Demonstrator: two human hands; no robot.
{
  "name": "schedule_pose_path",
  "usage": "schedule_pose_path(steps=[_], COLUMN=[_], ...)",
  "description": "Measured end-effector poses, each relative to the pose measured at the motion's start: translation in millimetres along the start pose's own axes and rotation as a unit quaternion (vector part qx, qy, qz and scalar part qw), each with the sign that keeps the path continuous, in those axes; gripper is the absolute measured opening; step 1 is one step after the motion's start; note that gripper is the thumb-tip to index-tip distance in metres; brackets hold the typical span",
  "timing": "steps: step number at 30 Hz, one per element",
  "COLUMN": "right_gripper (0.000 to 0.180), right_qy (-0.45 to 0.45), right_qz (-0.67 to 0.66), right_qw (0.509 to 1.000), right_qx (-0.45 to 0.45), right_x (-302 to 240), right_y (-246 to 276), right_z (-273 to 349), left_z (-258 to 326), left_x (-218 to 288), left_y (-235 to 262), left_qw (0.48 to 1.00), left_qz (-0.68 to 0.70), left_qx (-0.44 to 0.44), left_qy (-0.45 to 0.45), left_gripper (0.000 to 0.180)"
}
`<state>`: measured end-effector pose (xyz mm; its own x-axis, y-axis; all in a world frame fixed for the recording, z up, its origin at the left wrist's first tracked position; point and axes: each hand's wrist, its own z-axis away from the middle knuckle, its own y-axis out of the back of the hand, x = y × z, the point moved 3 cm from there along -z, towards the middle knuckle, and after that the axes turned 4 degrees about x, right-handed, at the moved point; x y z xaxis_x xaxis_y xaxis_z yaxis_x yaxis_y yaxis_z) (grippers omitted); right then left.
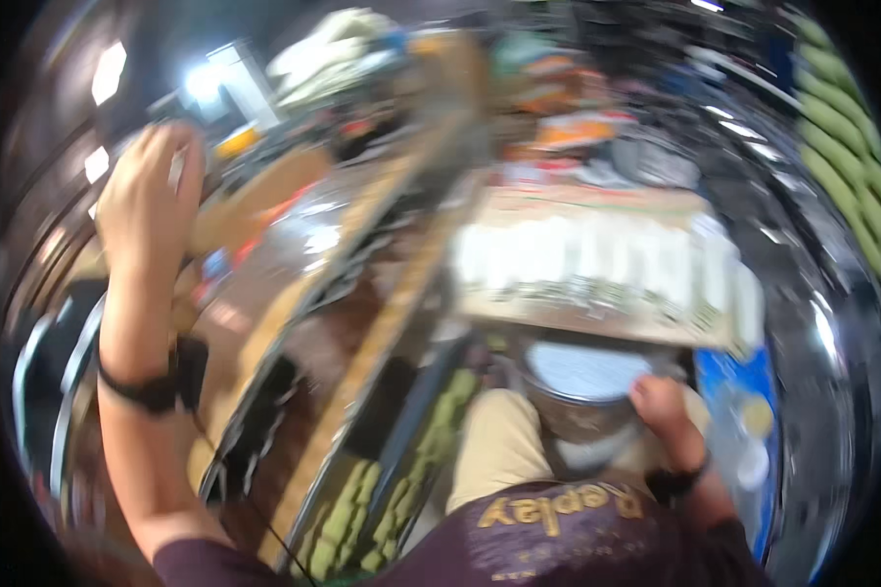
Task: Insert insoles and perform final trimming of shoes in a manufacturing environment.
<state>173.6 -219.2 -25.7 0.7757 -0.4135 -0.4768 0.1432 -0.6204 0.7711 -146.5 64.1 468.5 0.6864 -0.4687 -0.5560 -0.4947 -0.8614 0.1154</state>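
My left hand (154,191) is raised high at the far left, its fingers curled closed. A small pale patch shows at the fingers, but blur hides what it is. My right hand (660,403) is low in front of me, closed, right beside the rim of a round metal bowl (573,416). Whether it grips that rim or something small, I cannot make out. Inside the bowl lies a flat, pale bluish-white surface (592,370). Just beyond it, several white elongated pieces (587,256) with greenish near ends lie side by side on a light brown board (519,313).
Wooden-edged racks (362,338) slant across the left, with clear wrapping over them. Light green knobbly strands (421,470) lie at lower middle; thicker green ones (837,127) are at the far right. A blue sheet (734,391) lies right of the bowl. Orange and white packages (578,127) pile behind.
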Motion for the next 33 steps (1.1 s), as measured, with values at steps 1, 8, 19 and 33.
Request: schedule_pose_path(steps=[1,8,19,33], right_gripper=[0.018,0.017,0.019,0.037], right_qy=[-0.007,-0.189,-0.645,-0.832], right_qz=[-0.003,0.136,0.278,0.286], right_qw=[1.0,0.966,0.686,0.401], right_qx=[0.011,0.112,0.19,0.255], right_x=[-2.1,53.4,82.5,31.4], right_y=[13.1,100.9,272.3,355.5], right_z=[1.1,86.4,409.2,726.0], left_z=[9.7,91.6,370.8,344.4], left_x=[40.1,292.7,528.4,629.7], left_y=[-16.5,-35.7,-122.1,-58.9], left_qw=[0.996,0.81,0.597,0.567], left_qz=[0.083,0.562,0.586,0.631], left_qx=[0.027,-0.128,-0.498,-0.482], left_qy=[-0.025,-0.111,-0.228,-0.22], left_gripper=[0.009,0.014,0.062,0.062])
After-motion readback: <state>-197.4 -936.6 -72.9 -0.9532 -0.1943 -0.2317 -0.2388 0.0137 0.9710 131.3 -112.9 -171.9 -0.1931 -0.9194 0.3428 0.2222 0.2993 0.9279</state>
